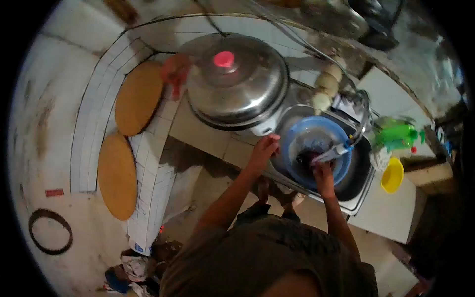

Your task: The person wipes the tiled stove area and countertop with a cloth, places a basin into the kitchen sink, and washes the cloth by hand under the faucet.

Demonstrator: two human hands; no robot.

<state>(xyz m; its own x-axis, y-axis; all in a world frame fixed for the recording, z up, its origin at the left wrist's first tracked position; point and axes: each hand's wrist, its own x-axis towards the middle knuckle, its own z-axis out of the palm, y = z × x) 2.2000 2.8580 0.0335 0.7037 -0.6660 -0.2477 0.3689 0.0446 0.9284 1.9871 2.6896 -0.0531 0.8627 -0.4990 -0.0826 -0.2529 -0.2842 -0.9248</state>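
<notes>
My right hand point(323, 176) reaches over the near rim of a blue basin point(293, 171) standing in the sink point(363, 175). Its fingers are closed around a dark purplish item point(308, 157), too blurred to name, below the tap's spout point(336, 152). Water and some foam show in the basin. My left hand point(266, 149) is at the counter's front edge, left of the basin, fingers loosely bent and a little apart, with nothing visible in them. Just beyond it is the white handle point(265, 127) of a large electric pan with a domed metal lid point(242, 81) and red knob.
Right of the sink lie a green plastic bottle point(398, 136) and a yellow bowl point(392, 175). Several pale round things point(325, 86) line the back of the sink. Two brown oval boards point(117, 175) lean on the left, near a red plastic object point(175, 72).
</notes>
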